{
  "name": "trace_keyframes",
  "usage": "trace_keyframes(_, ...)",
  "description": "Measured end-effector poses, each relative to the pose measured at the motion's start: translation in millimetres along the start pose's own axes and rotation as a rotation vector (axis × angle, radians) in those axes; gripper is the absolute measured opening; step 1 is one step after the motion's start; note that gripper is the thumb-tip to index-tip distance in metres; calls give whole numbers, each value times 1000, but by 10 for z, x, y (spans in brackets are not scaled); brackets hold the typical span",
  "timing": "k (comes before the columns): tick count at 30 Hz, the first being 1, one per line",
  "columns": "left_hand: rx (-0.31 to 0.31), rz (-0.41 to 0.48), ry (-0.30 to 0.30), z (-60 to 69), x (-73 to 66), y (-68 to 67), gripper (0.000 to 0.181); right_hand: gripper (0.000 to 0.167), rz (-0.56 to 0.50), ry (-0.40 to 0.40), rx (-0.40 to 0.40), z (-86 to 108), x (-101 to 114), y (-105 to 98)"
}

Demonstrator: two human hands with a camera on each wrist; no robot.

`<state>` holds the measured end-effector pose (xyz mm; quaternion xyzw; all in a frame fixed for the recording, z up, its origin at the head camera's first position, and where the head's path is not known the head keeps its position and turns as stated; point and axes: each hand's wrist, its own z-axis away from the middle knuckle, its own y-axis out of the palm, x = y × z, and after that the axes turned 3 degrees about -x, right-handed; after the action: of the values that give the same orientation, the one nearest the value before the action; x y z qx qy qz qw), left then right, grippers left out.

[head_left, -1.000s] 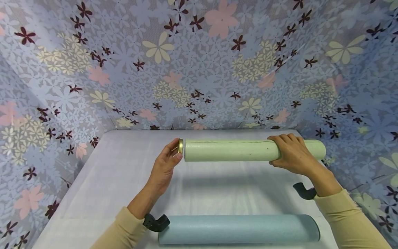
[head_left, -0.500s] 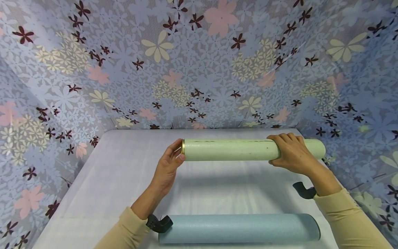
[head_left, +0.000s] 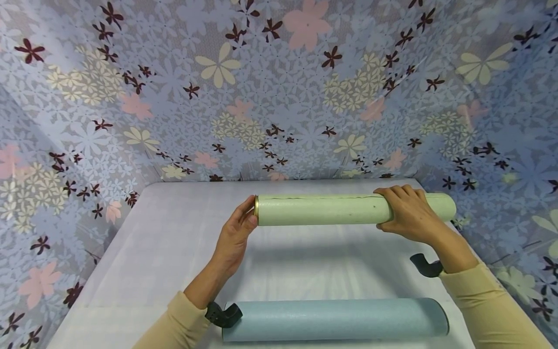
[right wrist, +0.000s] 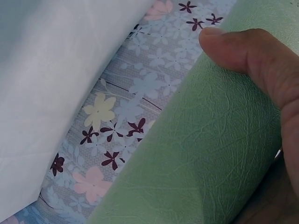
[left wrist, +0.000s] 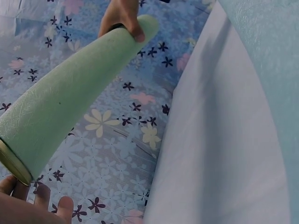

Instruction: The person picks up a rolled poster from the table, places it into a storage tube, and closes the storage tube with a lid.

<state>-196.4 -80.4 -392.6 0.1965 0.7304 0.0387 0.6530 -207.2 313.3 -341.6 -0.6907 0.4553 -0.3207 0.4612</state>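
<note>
A pale green cardboard tube (head_left: 322, 210) with a textured surface is held level above the table in the head view. My right hand (head_left: 407, 213) grips it from above near its right end, the thumb on the near side; in the right wrist view the thumb (right wrist: 252, 51) lies along the green surface. At the tube's left end sits a gold-coloured round lid (head_left: 256, 209), which my left hand (head_left: 231, 237) pinches between thumb and fingers. The left wrist view has the lid (left wrist: 14, 165) against the tube's mouth; how deep it sits I cannot tell.
A light blue tube (head_left: 335, 320) lies along the near side of the white-covered table (head_left: 165, 252), partly behind the left wrist's black mount (head_left: 224, 315). Floral fabric (head_left: 279, 97) surrounds the table at the back and sides.
A second ago a small gap separated the lid from the tube. My left hand has moved right, bringing the lid against the tube's left end. The right hand stays nearly still.
</note>
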Motion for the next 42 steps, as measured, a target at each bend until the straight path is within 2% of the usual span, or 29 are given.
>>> trace_keyframes(12, -31, -41, -12, -26, 72, -7, 53, 79, 24, -23, -12, -15, 21, -7)
trace_keyframes(23, 16, -93, -69, -72, 57, -34, 55, 80, 35, -39, -23, 7, 2, 23)
trace_keyframes(33, 47, -175, -124, -68, -26, -64, 54, 79, 38, -35, -53, 59, -4, 41)
trace_keyframes(42, 53, -259, -61, -57, -148, -99, 59, 80, 13, -7, -49, 74, 30, 46)
